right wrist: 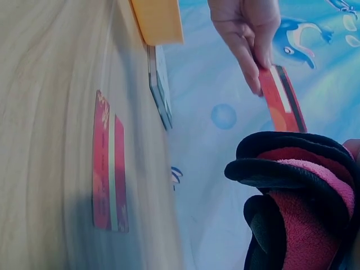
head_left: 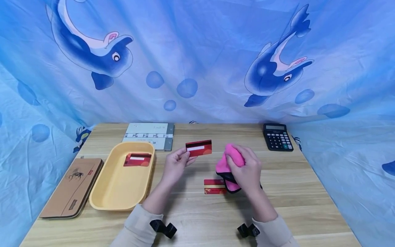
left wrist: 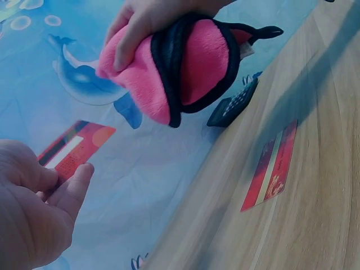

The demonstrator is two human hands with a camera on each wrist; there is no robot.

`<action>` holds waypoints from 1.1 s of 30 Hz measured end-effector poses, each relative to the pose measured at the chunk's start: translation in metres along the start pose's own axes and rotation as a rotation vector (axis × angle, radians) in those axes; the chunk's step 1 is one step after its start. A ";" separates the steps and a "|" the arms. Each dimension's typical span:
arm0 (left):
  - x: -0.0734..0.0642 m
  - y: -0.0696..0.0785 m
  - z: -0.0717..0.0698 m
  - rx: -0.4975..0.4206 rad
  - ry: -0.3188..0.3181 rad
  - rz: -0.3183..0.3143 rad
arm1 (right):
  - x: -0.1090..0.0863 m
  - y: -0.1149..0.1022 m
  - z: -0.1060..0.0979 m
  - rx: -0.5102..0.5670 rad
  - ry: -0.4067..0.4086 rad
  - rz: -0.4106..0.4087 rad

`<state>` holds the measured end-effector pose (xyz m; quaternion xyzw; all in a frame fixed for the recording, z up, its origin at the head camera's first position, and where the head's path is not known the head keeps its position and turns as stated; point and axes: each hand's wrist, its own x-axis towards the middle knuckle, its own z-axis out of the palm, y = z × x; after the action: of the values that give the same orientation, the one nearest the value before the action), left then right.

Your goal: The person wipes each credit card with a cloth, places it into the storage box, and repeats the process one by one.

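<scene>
Between thumb and fingers, my left hand (head_left: 176, 164) pinches a red bank card (head_left: 204, 148) by one end, its dark stripe and white strip showing. My right hand (head_left: 249, 168) grips a bunched pink cloth (head_left: 225, 164) with black edging, held just right of that card and apart from it. Below the cloth a second red card (head_left: 213, 190) with a pale gold band lies on the table, partly covered by the cloth in the head view. In the left wrist view this lying card (left wrist: 271, 169) shows whole.
A yellow tray (head_left: 123, 206) on the left holds red cards (head_left: 131, 163). Beside it lies a brown wallet (head_left: 69, 192). A grey-white book (head_left: 148, 128) lies behind the tray, and a black calculator (head_left: 277, 139) sits at the back right. Blue dolphin curtains surround the table.
</scene>
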<state>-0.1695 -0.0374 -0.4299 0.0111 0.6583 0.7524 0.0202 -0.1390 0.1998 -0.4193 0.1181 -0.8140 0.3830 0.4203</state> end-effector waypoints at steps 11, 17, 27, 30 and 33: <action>-0.001 -0.002 0.009 -0.006 -0.016 0.014 | 0.007 -0.011 0.013 0.007 -0.024 -0.044; 0.000 -0.004 0.009 -0.008 -0.010 -0.010 | 0.006 -0.011 0.014 0.004 -0.030 -0.044; -0.004 -0.005 0.020 0.041 -0.085 0.004 | 0.003 -0.009 0.027 -0.025 -0.097 -0.062; -0.005 -0.007 0.026 0.044 -0.127 0.027 | 0.001 -0.016 0.037 -0.058 -0.115 -0.078; -0.006 -0.009 0.030 0.096 -0.142 0.066 | -0.001 -0.026 0.045 -0.081 -0.130 -0.121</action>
<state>-0.1625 -0.0068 -0.4347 0.0872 0.6899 0.7175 0.0416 -0.1514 0.1496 -0.4225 0.1744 -0.8458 0.3151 0.3935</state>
